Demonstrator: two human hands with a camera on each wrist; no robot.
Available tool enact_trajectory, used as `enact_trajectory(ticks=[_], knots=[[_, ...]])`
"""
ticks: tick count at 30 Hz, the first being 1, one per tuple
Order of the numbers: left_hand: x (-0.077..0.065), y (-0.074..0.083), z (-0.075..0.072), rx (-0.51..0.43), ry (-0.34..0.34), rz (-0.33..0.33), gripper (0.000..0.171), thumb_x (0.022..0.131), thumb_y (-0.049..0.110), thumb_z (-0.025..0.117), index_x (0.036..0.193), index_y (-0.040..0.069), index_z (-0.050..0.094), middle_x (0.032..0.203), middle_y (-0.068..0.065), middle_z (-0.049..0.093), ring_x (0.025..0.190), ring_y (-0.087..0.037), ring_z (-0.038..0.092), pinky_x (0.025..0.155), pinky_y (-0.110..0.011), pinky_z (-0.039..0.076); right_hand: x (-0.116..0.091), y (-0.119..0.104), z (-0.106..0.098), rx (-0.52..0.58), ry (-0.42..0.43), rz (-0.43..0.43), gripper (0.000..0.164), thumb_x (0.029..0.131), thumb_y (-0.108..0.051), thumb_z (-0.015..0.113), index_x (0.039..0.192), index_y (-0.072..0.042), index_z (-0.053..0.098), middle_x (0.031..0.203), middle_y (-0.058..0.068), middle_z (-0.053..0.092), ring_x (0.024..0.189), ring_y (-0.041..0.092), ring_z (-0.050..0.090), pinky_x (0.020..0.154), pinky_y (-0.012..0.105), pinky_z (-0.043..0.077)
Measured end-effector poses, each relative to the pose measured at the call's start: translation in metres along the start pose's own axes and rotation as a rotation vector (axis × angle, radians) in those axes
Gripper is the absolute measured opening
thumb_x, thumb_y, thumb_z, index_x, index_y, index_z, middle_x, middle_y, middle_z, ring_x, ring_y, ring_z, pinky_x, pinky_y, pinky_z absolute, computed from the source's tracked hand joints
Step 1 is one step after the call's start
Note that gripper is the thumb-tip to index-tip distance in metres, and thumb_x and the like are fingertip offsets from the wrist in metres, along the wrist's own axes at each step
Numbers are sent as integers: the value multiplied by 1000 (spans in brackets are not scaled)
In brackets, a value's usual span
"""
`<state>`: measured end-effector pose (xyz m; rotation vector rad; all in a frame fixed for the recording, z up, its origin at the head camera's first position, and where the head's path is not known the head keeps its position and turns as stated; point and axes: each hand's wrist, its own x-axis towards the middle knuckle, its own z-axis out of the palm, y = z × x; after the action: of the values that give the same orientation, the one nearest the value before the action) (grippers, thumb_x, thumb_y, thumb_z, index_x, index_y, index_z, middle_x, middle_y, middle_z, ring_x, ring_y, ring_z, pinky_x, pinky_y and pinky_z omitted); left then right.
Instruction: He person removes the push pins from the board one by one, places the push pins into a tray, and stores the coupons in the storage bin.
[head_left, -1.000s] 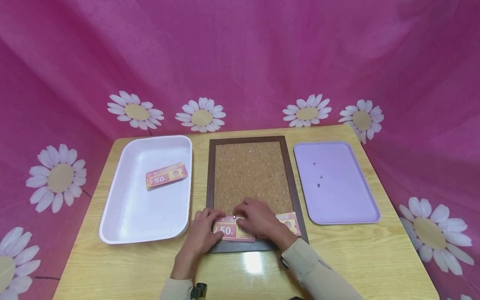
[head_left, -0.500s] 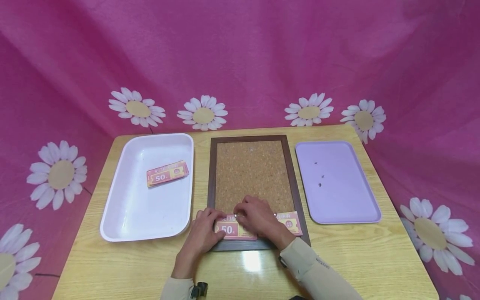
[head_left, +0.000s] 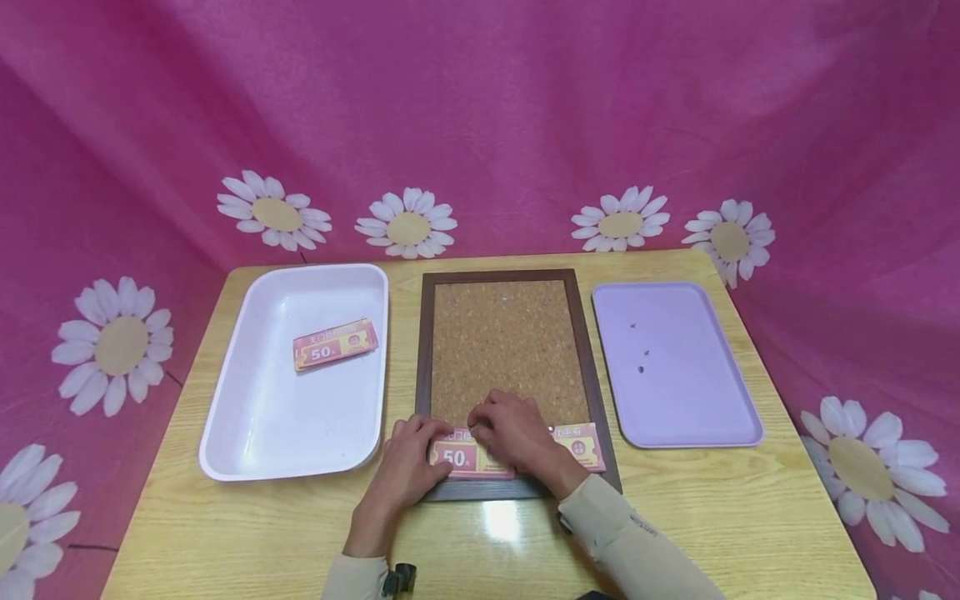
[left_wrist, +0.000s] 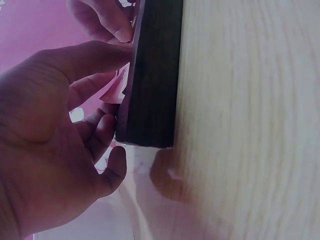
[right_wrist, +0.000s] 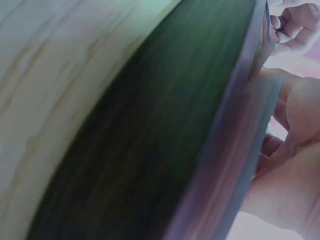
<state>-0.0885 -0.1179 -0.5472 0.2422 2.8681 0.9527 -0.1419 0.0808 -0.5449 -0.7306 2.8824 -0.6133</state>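
In the head view a framed cork board (head_left: 510, 350) lies mid-table. A pink-and-yellow coupon (head_left: 454, 458) marked 50 lies along its near edge. My left hand (head_left: 405, 462) holds the coupon's left end, forefinger near the top corner and thumb near the bottom one. My right hand (head_left: 513, 429) has its fingers curled at the top edge, pinching a small pin mostly hidden by the fingertips. A second coupon (head_left: 587, 448) sits to the right, partly under that hand, with a pin (head_left: 551, 429) at its top edge. The left wrist view shows a coupon corner (left_wrist: 116, 89) lifting beside the left fingers.
To the left stands a deep white tub (head_left: 300, 442) with a stack of coupons (head_left: 334, 345) in it. At right lies a shallow purple tray (head_left: 686, 400) holding a few small pins (head_left: 641, 369). A pink flowered curtain (head_left: 480, 125) closes the back and sides.
Both hands keep nearly the same places on the coupon. The pin's shiny head, visible at the right fingertips earlier, is now mostly covered. The head view has shifted slightly.
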Motion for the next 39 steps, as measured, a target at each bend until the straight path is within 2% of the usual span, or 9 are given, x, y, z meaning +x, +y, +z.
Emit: enact_trajectory(ticks=[7,12,19,24,31,39], knots=[[0,1,-1,-1,3,-3,46,72,26,80,115,20,66,109,1,58,97,-17,44,79,-32,36,0,-1,0,-6,12,4,13,82,-30,69,94,-30,73,88,-10,58,80,12,56,72,35,38],[-1,-1,0,-1,15,18,46,72,25,80,115,18,66,108,0,58,96,-18,45,79,-32,37,0,-1,1,-9,25,0,12,80,-30,70,91,-30,73,88,-9,60,84,13,58,74,38,39],[-1,-1,0,2,21,26,46,71,25,80,115,18,67,107,0,58,95,-18,45,78,-32,37,1,-4,0,-22,3,7,8,81,-30,68,88,-27,72,88,-9,61,87,15,59,74,40,40],[-1,0,0,-2,18,19,45,72,25,80,115,18,67,108,0,59,95,-17,44,78,-31,36,1,-5,2,-66,15,-9,7,81,-29,67,85,-25,70,86,-8,60,86,16,60,73,41,42],[-1,-1,2,11,38,44,45,71,24,80,114,16,67,107,0,59,94,-18,45,76,-31,37,-1,-7,3,-98,30,-32,9,81,-27,65,86,-23,70,87,-7,60,84,17,60,69,40,41],[0,-2,2,6,38,47,45,71,23,80,114,16,67,107,-1,59,95,-18,45,77,-31,37,0,-6,3,-77,22,-12,7,80,-28,65,83,-23,67,84,-8,57,82,14,58,68,38,39]])
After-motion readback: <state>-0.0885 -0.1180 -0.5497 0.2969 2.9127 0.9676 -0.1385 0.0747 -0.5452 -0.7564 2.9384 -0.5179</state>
